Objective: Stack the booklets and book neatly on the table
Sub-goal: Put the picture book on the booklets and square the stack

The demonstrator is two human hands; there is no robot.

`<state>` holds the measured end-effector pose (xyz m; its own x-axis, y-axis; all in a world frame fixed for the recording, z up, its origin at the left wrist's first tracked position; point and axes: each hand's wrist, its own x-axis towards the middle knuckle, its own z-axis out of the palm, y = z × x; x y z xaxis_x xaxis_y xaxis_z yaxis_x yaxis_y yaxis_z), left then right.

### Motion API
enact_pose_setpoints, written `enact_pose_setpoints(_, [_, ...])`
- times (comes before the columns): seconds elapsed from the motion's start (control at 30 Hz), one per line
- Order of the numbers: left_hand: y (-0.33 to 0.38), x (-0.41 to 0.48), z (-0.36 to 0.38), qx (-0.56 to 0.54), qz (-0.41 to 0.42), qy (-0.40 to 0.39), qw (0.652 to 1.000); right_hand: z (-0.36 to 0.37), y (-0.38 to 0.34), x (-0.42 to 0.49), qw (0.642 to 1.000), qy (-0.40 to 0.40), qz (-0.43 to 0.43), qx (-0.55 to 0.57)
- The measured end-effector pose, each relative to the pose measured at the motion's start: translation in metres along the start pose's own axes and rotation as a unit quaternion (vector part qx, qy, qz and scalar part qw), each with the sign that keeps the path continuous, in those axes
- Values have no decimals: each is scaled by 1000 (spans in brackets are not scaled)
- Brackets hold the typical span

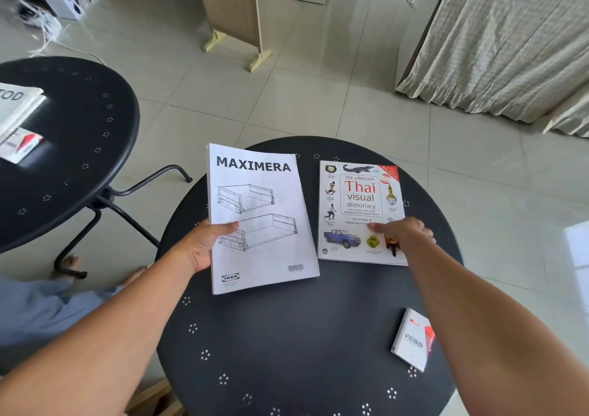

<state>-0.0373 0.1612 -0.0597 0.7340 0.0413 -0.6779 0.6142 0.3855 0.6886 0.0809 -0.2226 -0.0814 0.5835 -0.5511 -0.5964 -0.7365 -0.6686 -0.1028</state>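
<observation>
At the round dark bench [287, 336], our left grip [204, 246] pinches the MAXIMERA booklet [259, 218] by its left edge, thumb on the cover and fingers beneath, the booklet's left side hanging past the bench rim. Just to its right, the Thai visual dictionary [360, 211] lies flat, and our right grip [403, 232] rests on its lower right corner, fingers curled and the thumb pressing the cover. A small VESS booklet [412, 339] lies near our right forearm, well apart from both grips. More booklets [19, 119] sit on a second bench [79, 148] at left.
</observation>
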Motion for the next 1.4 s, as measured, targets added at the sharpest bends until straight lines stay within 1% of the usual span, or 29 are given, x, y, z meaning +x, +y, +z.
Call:
enact_pose_setpoints(0.1, [3, 0, -2, 2, 1, 0, 1000, 2, -3, 0, 999, -21, -1, 43])
enact_pose_setpoints(0.2, [3, 1, -5, 4, 1, -3, 1000, -2, -5, -2, 987, -48, -1, 153])
enact_pose_setpoints(0.3, [3, 1, -8, 2, 0, -1, 1000, -11, -1, -1, 978, -91, -33, 184])
enact_pose_setpoints(0.37, [4, 0, -8, 0, 0, -1, 1000, -20, 3, 0, 968, -116, -33, 218])
enact_pose_setpoints(0.43, [4, -1, -9, 0, 0, -4, 1000, -28, 7, 1, 958, -118, -39, 258])
enact_pose_setpoints(0.5, [3, -2, -9, -3, 1, -3, 1000, -36, 8, -1, 941, -103, -76, 312])
enact_pose_setpoints(0.6, [3, -3, -7, -9, 4, -6, 1000, -52, 10, -8, 902, -77, -136, 403])
enact_pose_setpoints(0.67, [4, -3, -4, -16, 7, -9, 1000, -64, 9, -15, 881, -71, -177, 432])
enact_pose_setpoints(0.77, [5, -4, 0, -23, 9, -15, 1000, -82, 8, -26, 854, -104, -235, 452])
enact_pose_setpoints(0.9, [5, -5, 6, -26, 8, -22, 999, -93, 7, -42, 819, -216, -268, 459])
enact_pose_setpoints(0.97, [4, -5, 10, -31, 10, -40, 999, -88, 4, -51, 812, -267, -270, 444])
enact_pose_setpoints(1.07, [2, -6, 17, -57, 17, -87, 994, -70, -3, -67, 807, -319, -256, 426])
enact_pose_setpoints(1.2, [0, -7, 27, -88, 21, -120, 989, -42, -7, -84, 797, -356, -216, 437])
enact_pose_setpoints(1.3, [-2, -7, 31, -104, 24, -129, 986, -29, -7, -90, 789, -368, -208, 446])
enact_pose_setpoints(1.4, [-4, -10, 36, -108, 22, -142, 984, -24, -10, -95, 797, -361, -216, 433])
